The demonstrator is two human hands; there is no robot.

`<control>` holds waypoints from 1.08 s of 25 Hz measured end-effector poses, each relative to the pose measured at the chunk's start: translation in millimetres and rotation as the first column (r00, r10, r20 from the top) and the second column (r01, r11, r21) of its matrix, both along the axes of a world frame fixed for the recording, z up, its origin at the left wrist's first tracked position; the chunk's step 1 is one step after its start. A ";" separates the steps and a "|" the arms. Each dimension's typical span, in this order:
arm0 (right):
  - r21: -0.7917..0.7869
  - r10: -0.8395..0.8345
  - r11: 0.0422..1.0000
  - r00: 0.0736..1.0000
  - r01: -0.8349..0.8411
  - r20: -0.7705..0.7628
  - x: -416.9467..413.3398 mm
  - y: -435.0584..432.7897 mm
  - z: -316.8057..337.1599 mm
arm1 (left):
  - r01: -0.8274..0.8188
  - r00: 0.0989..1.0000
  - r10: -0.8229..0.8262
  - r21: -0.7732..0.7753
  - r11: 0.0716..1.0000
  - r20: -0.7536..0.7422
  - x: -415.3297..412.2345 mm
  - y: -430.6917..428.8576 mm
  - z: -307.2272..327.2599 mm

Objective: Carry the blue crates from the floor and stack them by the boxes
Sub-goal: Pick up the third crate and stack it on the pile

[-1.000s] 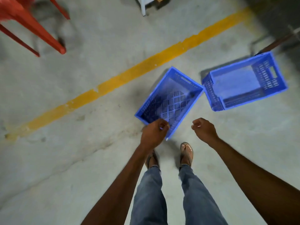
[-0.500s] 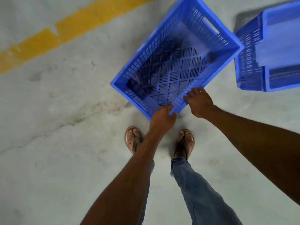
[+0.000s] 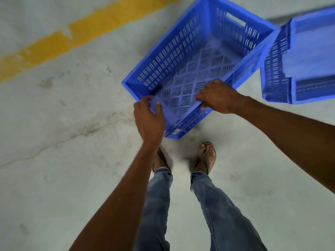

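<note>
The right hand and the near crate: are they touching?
Touching. The head view shows the right hand curled over the near crate at its rim, fingers inside.

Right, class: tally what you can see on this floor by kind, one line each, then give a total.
Blue crates: 2, the near crate and the far crate
Hands: 2, the left hand and the right hand
Sandals: 2
Yellow floor lines: 1
Total: 7

faded blue denim jeans (image 3: 213,205) are worn, narrow in the leg and creased at the ankle hems. brown open sandals (image 3: 208,156) with toe straps are seen on both feet. both forearms are left bare, with no sleeves.
</note>
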State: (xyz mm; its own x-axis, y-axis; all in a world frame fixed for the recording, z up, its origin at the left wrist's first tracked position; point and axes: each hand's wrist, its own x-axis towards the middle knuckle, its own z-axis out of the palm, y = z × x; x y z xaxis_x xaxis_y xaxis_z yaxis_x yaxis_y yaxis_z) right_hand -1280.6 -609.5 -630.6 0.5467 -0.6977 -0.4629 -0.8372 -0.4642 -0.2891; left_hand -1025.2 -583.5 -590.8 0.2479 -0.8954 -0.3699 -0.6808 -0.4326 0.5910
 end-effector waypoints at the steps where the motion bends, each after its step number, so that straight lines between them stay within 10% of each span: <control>1: -0.022 0.014 1.000 1.000 -0.013 0.027 0.5 -9.2 12.8 | -0.102 0.995 0.102 -0.035 0.994 -0.004 6.3 -11.0 9.5; 6: -0.066 0.051 0.997 0.983 -0.040 0.175 -12.2 -10.6 73.0 | -0.517 0.801 0.581 0.325 0.792 -0.141 40.8 -67.0 52.1; 14: -0.119 -0.110 0.977 0.897 0.177 0.429 22.7 58.1 164.7 | -0.548 0.522 0.770 0.548 0.632 -0.367 59.2 -80.2 161.4; 21: -0.037 -0.284 0.948 0.895 0.315 0.344 42.6 70.0 225.0 | -0.516 0.664 0.634 0.371 0.772 -0.396 18.3 -101.8 232.9; 25: 0.474 -0.587 0.777 0.749 0.414 0.307 58.8 28.0 276.8 | -0.492 0.791 0.555 0.271 0.827 -0.258 -32.3 -103.0 269.5; 27: 0.799 -0.720 0.539 0.639 0.268 0.271 79.5 11.9 300.5 | -0.473 0.832 0.517 0.231 0.850 -0.199 -44.2 -94.0 266.7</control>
State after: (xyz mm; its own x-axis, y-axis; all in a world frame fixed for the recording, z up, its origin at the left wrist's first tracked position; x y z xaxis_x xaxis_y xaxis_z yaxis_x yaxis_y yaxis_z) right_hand -1201.1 -597.6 -330.1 0.4962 -0.5668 -0.6576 -0.4511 0.4789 -0.7531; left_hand -1069.4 -677.6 -324.0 0.5235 -0.5968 -0.6081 -0.1913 -0.7778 0.5986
